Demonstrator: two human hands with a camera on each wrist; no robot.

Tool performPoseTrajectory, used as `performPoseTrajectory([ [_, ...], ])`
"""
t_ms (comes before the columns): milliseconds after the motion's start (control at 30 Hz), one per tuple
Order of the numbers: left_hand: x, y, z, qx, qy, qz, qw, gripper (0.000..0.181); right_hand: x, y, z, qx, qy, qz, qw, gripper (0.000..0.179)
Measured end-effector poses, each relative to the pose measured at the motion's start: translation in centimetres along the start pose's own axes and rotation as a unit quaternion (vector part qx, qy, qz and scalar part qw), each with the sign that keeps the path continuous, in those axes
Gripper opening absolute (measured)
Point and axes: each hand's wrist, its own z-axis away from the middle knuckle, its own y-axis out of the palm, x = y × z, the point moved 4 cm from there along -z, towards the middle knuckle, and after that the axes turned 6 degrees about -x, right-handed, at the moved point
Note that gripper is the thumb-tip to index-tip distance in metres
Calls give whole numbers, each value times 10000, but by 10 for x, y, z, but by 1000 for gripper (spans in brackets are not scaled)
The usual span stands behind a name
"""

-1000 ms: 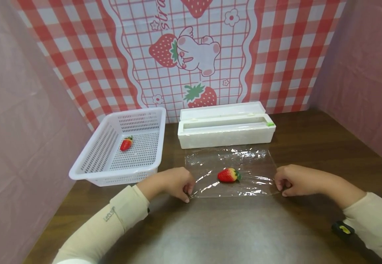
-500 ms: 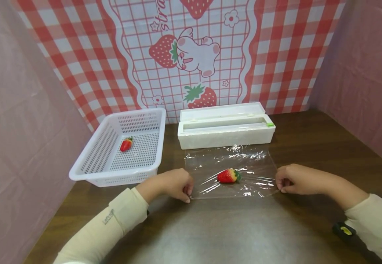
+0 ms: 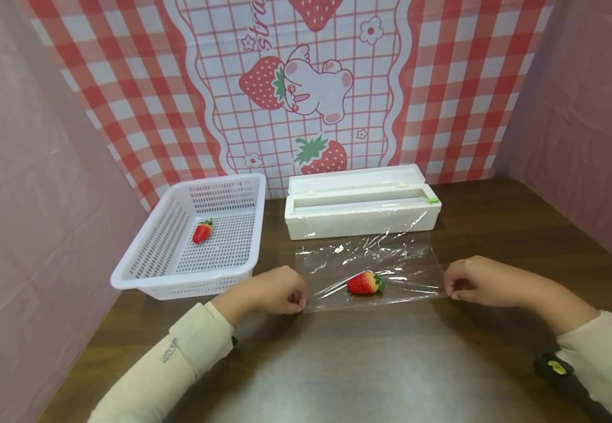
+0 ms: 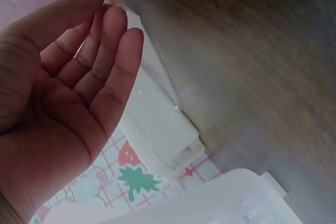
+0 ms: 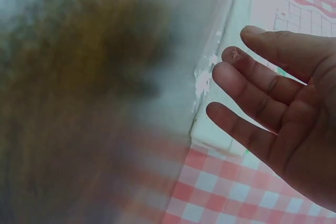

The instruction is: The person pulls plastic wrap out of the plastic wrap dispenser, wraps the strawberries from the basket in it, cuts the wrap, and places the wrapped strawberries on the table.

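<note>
A sheet of cling film [image 3: 321, 267] stretches from the white box [image 3: 364, 222] toward the person, with a red strawberry [image 3: 363, 283] on it, green leaves to the right. The left hand [image 3: 279, 289] pinches the film's near left corner between thumb and fingers. At the near right corner, the right hand [image 3: 477, 282] pinches the film the same way. In the left wrist view, the thumb and fingertips of the left hand [image 4: 79, 77] meet. The right wrist view shows the right hand [image 5: 278, 103] with a bit of film at its fingertips.
A white perforated basket [image 3: 255, 247] stands at the left, holding another strawberry [image 3: 202, 231]. The white box has its lid [image 3: 355, 178] raised, near the checked backdrop [image 3: 454, 88]. Pink cloth walls [image 3: 36, 176] flank the brown wooden table [image 3: 369, 364].
Both hands have risen slightly and shifted away from the person, lifting the film's near edge, which now passes just in front of the strawberry. The strawberry has barely moved.
</note>
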Motion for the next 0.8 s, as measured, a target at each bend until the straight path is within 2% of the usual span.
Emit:
performPoseTrajectory([
  [67, 3, -4, 1, -212, -49, 84, 9997, 13, -1, -3, 0, -121, -58, 66, 9999, 28],
  [167, 8, -10, 1, -586, -169, 111, 9981, 12, -3, -7, 0, -147, 72, 24, 9999, 25],
  [300, 11, -14, 1, -930, -534, -17, 9942, 9, -8, -11, 0, -95, 387, -161, 9991, 20],
  [433, 12, -13, 0, -1101, -1012, -187, 9886, 9, -14, -12, -2, -155, 482, -255, 9984, 18],
  [600, 15, -12, -5, -1355, -1527, -529, 9775, 11, -21, -13, -7, -246, 613, -283, 9974, 18],
  [800, 21, -9, -16, -1291, -1862, -972, 9691, 14, -29, -11, -13, -56, 901, -223, 9957, 14],
])
